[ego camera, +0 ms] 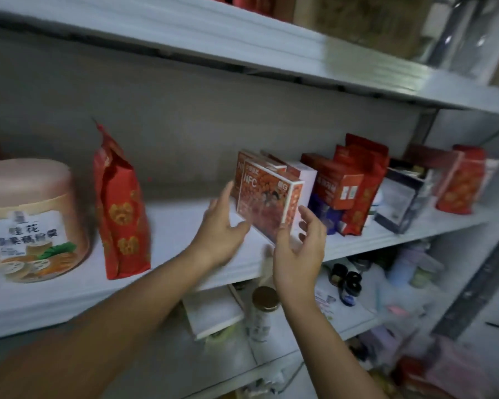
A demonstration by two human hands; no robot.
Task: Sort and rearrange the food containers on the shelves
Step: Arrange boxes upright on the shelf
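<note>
Tilted on the white middle shelf (170,223), near its front edge: a flat red NFC carton (267,203) of glossy card with a white side panel, just ahead of a matching carton (242,165). Pinched at the lower right corner by the right hand (300,249), thumb on the face, fingers curled beside the panel. Touched along the left edge by the left hand (221,231), fingers straight and spread. Further left, a crinkled red foil bag (121,214) standing upright, then a round paper-labelled tub (26,223).
</note>
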